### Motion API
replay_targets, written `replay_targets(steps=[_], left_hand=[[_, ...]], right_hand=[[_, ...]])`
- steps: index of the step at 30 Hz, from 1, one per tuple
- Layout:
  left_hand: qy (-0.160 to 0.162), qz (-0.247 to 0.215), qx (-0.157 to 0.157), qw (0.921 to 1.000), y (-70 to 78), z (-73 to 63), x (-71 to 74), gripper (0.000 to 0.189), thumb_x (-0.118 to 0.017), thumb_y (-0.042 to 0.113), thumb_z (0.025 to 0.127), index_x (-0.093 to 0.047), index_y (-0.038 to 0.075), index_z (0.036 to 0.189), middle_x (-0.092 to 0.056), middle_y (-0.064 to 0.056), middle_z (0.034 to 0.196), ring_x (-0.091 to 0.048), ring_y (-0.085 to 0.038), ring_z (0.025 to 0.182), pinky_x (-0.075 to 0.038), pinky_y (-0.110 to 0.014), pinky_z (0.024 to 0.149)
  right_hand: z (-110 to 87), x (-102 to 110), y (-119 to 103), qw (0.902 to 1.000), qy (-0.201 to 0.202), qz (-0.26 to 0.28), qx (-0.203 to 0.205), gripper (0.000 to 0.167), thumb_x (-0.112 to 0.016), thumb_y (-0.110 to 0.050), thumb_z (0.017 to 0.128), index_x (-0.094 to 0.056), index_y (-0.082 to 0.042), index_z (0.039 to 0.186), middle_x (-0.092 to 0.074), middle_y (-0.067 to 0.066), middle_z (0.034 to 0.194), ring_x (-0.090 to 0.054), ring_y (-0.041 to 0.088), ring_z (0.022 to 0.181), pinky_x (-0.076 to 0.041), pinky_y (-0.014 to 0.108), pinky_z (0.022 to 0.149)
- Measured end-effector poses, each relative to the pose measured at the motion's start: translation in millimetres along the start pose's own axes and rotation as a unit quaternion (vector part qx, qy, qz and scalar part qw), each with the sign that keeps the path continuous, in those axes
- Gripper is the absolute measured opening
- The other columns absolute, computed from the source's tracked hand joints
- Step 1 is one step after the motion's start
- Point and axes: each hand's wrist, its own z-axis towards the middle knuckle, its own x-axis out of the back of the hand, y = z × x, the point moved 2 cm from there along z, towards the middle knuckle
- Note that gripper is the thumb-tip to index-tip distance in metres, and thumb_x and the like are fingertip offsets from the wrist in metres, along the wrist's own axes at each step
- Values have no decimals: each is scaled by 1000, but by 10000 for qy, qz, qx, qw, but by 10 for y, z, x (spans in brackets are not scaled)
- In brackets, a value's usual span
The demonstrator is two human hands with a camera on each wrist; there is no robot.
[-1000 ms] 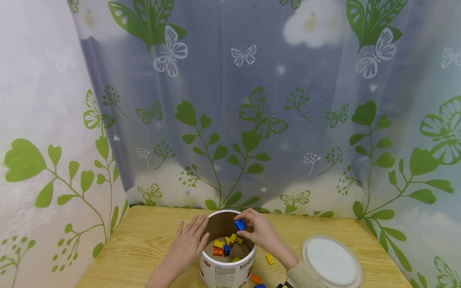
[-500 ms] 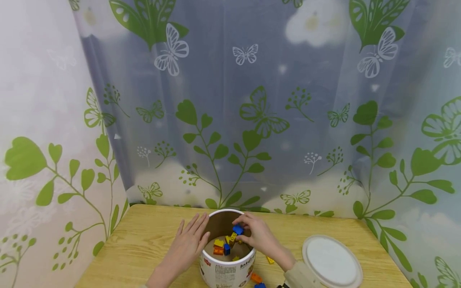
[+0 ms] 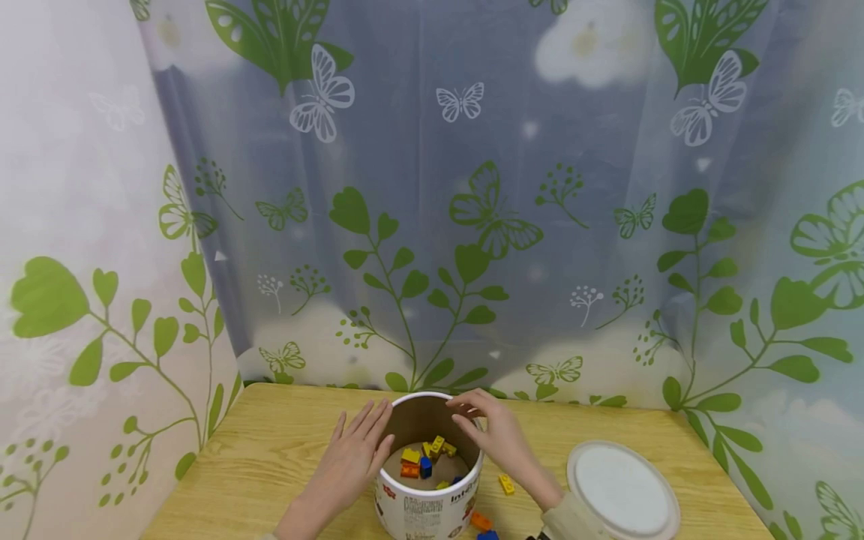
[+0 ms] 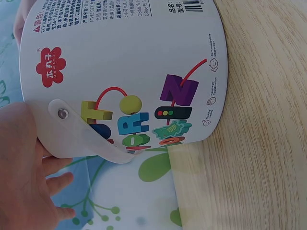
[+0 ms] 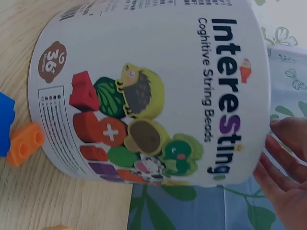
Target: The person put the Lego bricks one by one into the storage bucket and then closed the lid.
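A round white tub [image 3: 432, 517] with printed sides stands uncovered near the table's front. Inside it lie several toy bricks, among them a yellow brick [image 3: 409, 455], an orange brick [image 3: 409, 471] and a blue brick [image 3: 425, 468]. My left hand [image 3: 351, 457] rests with straight fingers against the tub's left rim; the left wrist view shows its palm [image 4: 19, 167] beside the white strap handle [image 4: 91, 132]. Over the right rim is my right hand [image 3: 496, 435], fingers loosely bent and holding nothing. In the right wrist view that hand [image 5: 288, 167] is at the rim.
To the right of the tub lies a round white lid [image 3: 624, 487]. Loose bricks lie on the wooden table [image 3: 270, 427]: a yellow brick [image 3: 506, 484], an orange brick [image 3: 481, 521] and a blue brick [image 3: 487, 535]. A patterned curtain [image 3: 405, 225] hangs behind the table.
My right hand lowered a blue brick into the tub and let go of it, then drew back up to the right rim. The left hand has stayed at the left rim.
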Motion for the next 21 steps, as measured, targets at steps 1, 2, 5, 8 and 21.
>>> replay_targets(steps=[1,2,5,8,21], left_hand=[[-2,-20,1,10000,-1,2,0,56,-39,39,110,-38,8,157,-36,-8,162,-31,-31,151,-16,-62,121],[1,-41,1,10000,-1,2,1,56,-39,39,110,-39,8,157,-37,-9,162,-31,-31,151,-16,-63,121],[-14,-85,12,10000,-3,2,2,56,-38,40,110,-39,8,157,-37,-9,162,-31,-31,151,-16,-63,121],[-23,-78,12,10000,-1,0,6,57,-37,41,110,-39,8,157,-36,-8,162,-31,-31,151,-17,-63,121],[-12,-30,13,10000,-2,1,-5,57,-37,41,110,-38,8,157,-35,-7,163,-31,-31,151,-16,-63,121]], right_hand=[[-4,21,7,10000,63,26,2,20,-74,-6,92,-74,-9,112,-70,4,105,-70,18,91,-61,35,79],[-9,41,13,9999,111,34,11,21,-74,-6,92,-74,-8,113,-70,5,105,-70,19,91,-61,35,80],[-30,100,36,9996,270,-24,20,22,-75,-3,91,-73,-6,112,-72,7,106,-71,25,93,-61,40,81],[-57,148,78,9991,415,-83,-73,24,-76,-2,88,-74,-8,111,-73,7,107,-71,29,93,-61,45,82],[-259,301,435,9944,558,-36,-892,34,-78,0,87,-72,-8,119,-72,7,114,-70,31,99,-59,50,85]])
